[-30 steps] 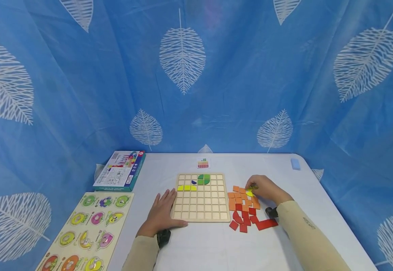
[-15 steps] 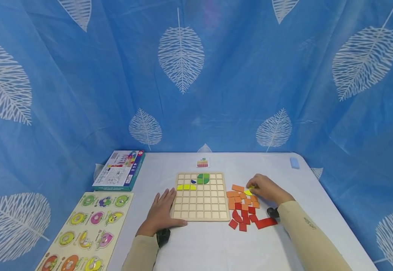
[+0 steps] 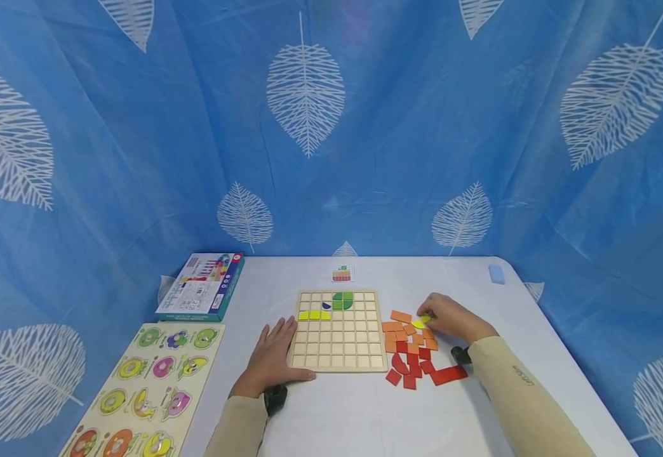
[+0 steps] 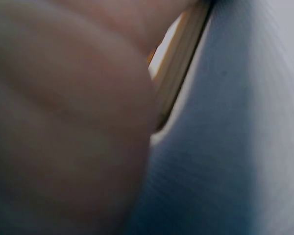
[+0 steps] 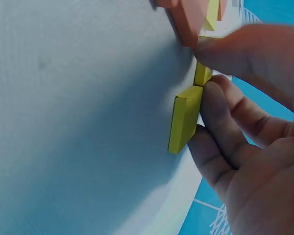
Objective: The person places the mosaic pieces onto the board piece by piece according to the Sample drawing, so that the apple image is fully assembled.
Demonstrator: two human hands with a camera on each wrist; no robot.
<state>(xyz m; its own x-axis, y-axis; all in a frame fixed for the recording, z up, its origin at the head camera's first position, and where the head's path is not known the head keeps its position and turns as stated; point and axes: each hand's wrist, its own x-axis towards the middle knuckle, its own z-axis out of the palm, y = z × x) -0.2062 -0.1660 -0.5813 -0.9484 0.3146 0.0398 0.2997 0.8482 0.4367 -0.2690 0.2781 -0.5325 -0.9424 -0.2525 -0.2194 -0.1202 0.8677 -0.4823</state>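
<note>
My left hand (image 3: 270,358) lies beside the wooden grid board (image 3: 340,365), fingers extended along its left edge and thumb near the front corner. In the left wrist view, blurred skin covers much of the picture. On the board sit yellow tiles (image 3: 315,315), a dark blue piece (image 3: 326,306) and a green cluster (image 3: 342,301). My right hand (image 3: 451,319) is at the far side of the loose pile. Its thumb and fingers pinch a yellow tile (image 5: 203,73). A second yellow tile (image 5: 183,122) is against the fingers; another yellow piece (image 3: 418,324) lies by the orange tiles (image 3: 391,327).
Red tiles (image 3: 449,375) lie nearer the front of the pile. A picture card (image 3: 342,273) lies behind the board. At left are a game box (image 3: 194,289) and a fruit puzzle board (image 3: 151,387). A light blue block (image 3: 496,275) lies far right.
The orange tiles beside my right hand have shifted, and a long orange tile now shows at the pile's far edge. My right fingers have moved slightly; the left hand stays in place.
</note>
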